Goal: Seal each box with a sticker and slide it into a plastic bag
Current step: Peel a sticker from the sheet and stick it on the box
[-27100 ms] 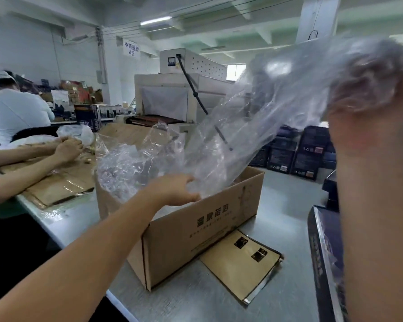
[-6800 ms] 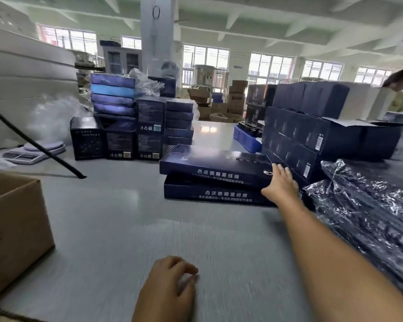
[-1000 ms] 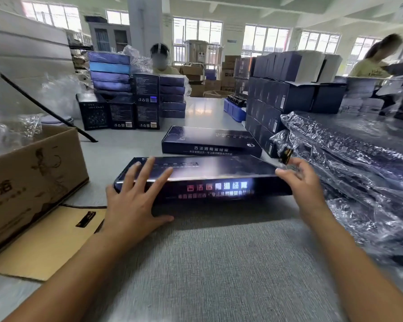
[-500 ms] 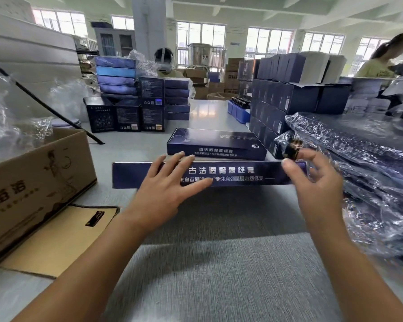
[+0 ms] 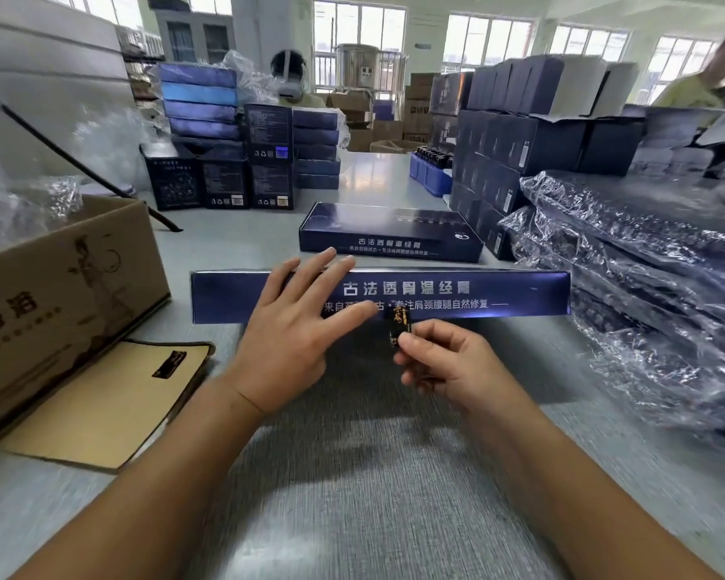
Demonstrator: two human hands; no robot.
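Note:
A long dark-blue box (image 5: 499, 293) with white lettering lies across the grey table, its long side face towards me. My left hand (image 5: 298, 324) rests on that face with straight, spread fingers. My right hand (image 5: 444, 362) pinches a small black-and-gold sticker (image 5: 397, 328) at the box's lower front edge, near the middle. A second, identical blue box (image 5: 390, 230) lies flat just behind. Bagged boxes (image 5: 645, 286) in crinkled clear plastic are stacked at the right.
A brown carton (image 5: 59, 282) holding clear plastic bags (image 5: 13, 194) stands at the left, a tan sticker sheet (image 5: 101, 403) beside it. Stacks of dark boxes (image 5: 243, 161) fill the back. Two other people are at the far side.
The box was tipped from flat onto its edge over the last second. My right hand has moved from the box's right end to its lower middle with the sticker. My left hand stays on the face.

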